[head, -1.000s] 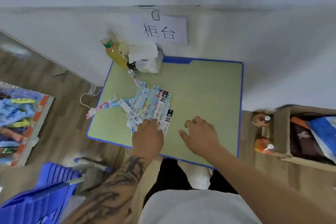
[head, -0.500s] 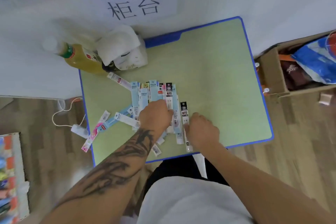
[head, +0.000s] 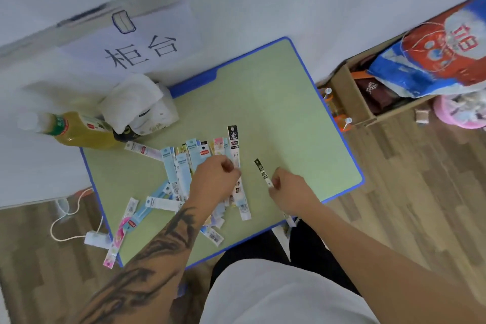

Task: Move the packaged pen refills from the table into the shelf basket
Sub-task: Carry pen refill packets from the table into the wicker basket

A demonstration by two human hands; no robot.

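A white paper sign (head: 136, 45) on the wall behind the table carries two large handwritten black characters — 柜台. A red, white and blue bag (head: 436, 52) in the cardboard box at right shows one large red character, seen rotated — 福, as far as can be read. Print on the refill packets (head: 194, 163) and the bottle label (head: 90, 126) is too small to read.

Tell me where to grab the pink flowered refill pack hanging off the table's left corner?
Pinch the pink flowered refill pack at its lower end, which overhangs the table edge. Come from the left, outside the table: that flat end hangs free, so fingers probably fit above and below.
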